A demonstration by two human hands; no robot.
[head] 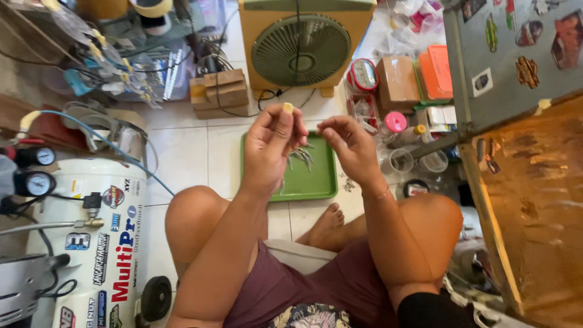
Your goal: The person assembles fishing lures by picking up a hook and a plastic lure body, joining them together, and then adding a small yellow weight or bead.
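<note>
Yellow small piece (288, 107) pinched at left hand (274, 143) fingertips above green tray (319, 182) on the floor, right hand (349, 146) fingers pressed together just beside, small silvery pieces (302, 156) lying on tray.

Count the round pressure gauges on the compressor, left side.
2. Upper gauge sits at the left edge above the white tank; lower gauge sits just below it. More may be hidden beyond the left frame edge.
</note>
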